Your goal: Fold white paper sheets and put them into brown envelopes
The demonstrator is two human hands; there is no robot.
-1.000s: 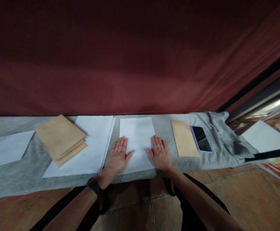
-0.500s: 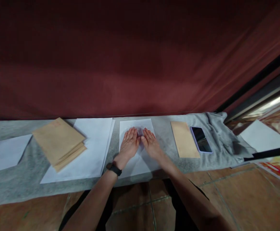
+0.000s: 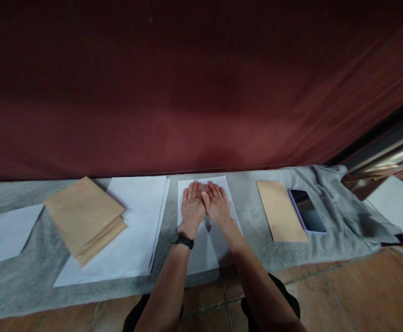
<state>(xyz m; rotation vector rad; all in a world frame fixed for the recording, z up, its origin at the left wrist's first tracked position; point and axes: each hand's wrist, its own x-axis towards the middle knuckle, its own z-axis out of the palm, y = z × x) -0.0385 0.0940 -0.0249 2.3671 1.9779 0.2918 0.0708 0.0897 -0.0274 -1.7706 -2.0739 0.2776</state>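
Observation:
A white sheet of paper (image 3: 201, 258) lies on the grey cloth in front of me. My left hand (image 3: 192, 205), with a black watch (image 3: 183, 240) on its wrist, rests flat on the upper part of the sheet. Beside it, my right hand (image 3: 217, 200) also lies flat on the paper, palm down. The thumbs meet or nearly meet between the hands. Both hands are open, their fingers stretched out toward the far edge, and neither grips anything. Whatever lies under the palms is hidden.
To the left, several brown envelopes (image 3: 83, 212) lie on a stack of white paper (image 3: 135, 249). Another white sheet (image 3: 7, 230) is at the far left. On the right are a single brown envelope (image 3: 280, 212) and a phone (image 3: 307, 210). A dark red curtain (image 3: 201, 92) hangs behind.
My hands have come closer together, narrowing the gap between them, and remain flat on the sheet. The whole view has shifted slightly; the envelopes and phone lie as before.

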